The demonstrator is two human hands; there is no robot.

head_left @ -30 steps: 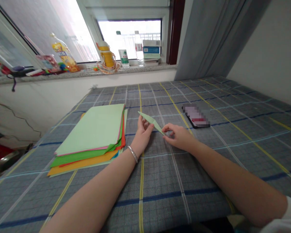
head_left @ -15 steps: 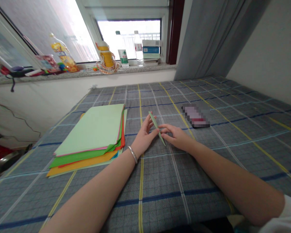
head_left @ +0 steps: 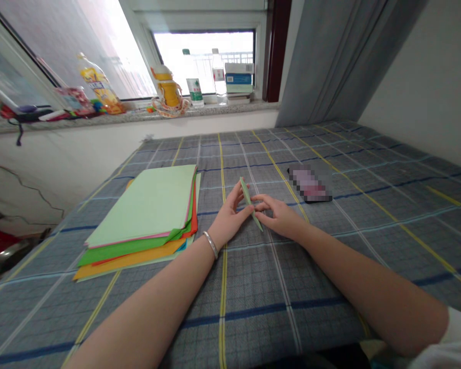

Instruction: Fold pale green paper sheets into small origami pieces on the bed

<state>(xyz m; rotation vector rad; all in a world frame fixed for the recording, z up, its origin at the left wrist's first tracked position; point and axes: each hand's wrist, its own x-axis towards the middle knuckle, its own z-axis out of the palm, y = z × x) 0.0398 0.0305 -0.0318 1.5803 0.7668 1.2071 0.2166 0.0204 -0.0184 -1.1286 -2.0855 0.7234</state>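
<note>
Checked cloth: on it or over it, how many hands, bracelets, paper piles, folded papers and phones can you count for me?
Hands: 2 (left hand, right hand)
Bracelet: 1
Paper pile: 1
Folded paper: 1
Phone: 1
Total: 6

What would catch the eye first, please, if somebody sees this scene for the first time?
Probably the stack of coloured paper, pale green on top with bright green and orange edges, lying left of the hands on the checked cloth. Next, at the centre, comes the thin folded green paper in the left hand, with the right hand close against it. A phone lies beyond, to the right.
</note>
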